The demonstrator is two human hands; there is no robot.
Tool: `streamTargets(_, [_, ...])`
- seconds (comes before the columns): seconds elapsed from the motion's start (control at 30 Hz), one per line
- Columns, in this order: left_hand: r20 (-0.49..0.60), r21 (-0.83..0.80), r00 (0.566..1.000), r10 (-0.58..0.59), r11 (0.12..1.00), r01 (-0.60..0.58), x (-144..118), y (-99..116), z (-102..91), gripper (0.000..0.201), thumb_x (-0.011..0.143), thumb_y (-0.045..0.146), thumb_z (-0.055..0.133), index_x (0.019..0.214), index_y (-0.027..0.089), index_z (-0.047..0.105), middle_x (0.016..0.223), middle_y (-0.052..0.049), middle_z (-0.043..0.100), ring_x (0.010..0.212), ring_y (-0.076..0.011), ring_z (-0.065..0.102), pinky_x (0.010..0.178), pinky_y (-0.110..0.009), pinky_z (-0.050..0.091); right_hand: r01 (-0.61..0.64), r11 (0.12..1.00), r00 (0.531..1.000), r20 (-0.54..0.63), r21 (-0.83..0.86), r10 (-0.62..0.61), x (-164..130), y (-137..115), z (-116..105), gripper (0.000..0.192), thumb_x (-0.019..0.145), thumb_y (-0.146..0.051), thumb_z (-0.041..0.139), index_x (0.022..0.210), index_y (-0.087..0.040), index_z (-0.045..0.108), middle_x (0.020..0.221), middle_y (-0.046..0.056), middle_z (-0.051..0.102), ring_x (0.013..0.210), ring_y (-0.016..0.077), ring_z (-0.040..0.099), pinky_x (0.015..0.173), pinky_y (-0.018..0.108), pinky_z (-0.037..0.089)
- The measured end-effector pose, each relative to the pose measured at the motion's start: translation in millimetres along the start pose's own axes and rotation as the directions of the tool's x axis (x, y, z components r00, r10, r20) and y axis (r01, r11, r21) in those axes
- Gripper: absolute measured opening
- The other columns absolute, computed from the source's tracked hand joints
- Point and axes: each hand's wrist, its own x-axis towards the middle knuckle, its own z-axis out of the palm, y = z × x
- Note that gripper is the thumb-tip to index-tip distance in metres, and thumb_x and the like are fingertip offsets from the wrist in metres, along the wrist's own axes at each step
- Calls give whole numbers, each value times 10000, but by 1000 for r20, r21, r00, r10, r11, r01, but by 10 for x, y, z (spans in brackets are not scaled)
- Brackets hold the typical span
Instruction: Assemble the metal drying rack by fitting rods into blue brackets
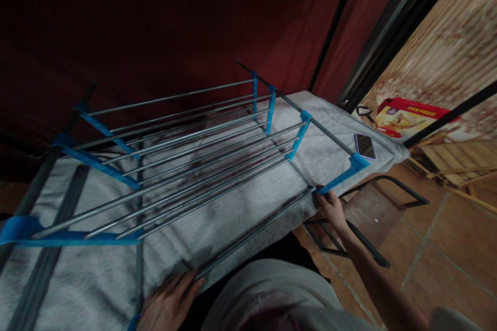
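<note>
A partly assembled rack of grey metal rods (217, 165) and blue plastic brackets (337, 178) lies on a grey cloth. My right hand (332, 209) is closed at the right end of a loose-looking metal rod (256, 230), right by the tip of the front right bracket. At the near edge, my left hand (171, 300) has its fingers around the left end of that same rod; they are slightly blurred. Another blue bracket (85, 239) at the front left bears several rod ends. Whether the rod's right end sits inside the bracket is hidden by my fingers.
The grey cloth (322, 165) covers the table. A phone (365, 146) lies on its right side. Beyond are a red and yellow box (413, 116) and a wooden slatted piece (462, 160). A dark-framed chair (368, 217) stands right of me; a dark red wall (174, 26) rises behind.
</note>
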Motion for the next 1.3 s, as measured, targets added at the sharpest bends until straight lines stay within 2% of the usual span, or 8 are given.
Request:
streamTargets(0.2, [-35,4,999,-38,999,38,243,90,140,406,1005,501,407,1080,299,750,970,6,790,813,-145,752,700,-209,592,-31,997,1000,0,70,32,84,38,15,368,717,-470,686,968,-201,708,929,44,721,924,241,647,920,439,513])
streamTargets(0.37, [77,-39,993,-94,994,98,788,512,173,384,1021,398,406,1241,269,693,1133,-31,763,950,-169,743,787,-257,582,-30,997,999,25,66,28,78,22,2,391,749,-511,674,986,-201,705,933,44,717,931,243,652,862,419,550])
streamTargets(0.43, [124,-77,989,-78,993,88,962,664,145,392,1031,351,386,1289,257,666,1149,-48,754,939,-169,742,767,-261,569,-18,998,999,41,52,16,73,4,-17,424,753,-533,680,1011,-197,705,980,54,722,963,252,654,884,424,550])
streamTargets(0.5, [146,-97,987,-66,992,81,1039,723,110,389,1034,328,383,1300,252,657,1117,-55,756,889,-166,742,736,-261,556,-10,999,999,52,41,8,67,-21,-34,452,752,-552,688,1031,-198,704,1003,61,725,980,262,660,889,427,554])
streamTargets(0.77, [155,-72,987,-45,996,57,833,474,30,369,1037,346,398,1287,295,664,1075,-19,763,873,-150,740,709,-250,536,4,1000,999,50,17,-5,28,-165,-48,433,734,-563,704,1005,-225,701,893,45,727,950,271,683,836,409,584])
streamTargets(1.0, [123,-136,989,-79,986,96,874,568,53,378,1033,389,396,1261,300,685,1085,-16,769,887,-148,748,699,-241,546,19,1000,997,73,6,-20,34,-169,-76,365,716,-419,693,1021,-218,700,946,46,728,1013,280,661,909,462,550])
streamTargets(1.3, [81,-149,993,-89,984,101,878,575,197,360,1020,385,428,1244,323,703,1114,-12,769,908,-152,748,725,-240,569,45,999,996,75,-24,-43,71,-35,-74,327,721,-383,656,1002,-221,704,1013,47,727,1058,272,643,983,480,506])
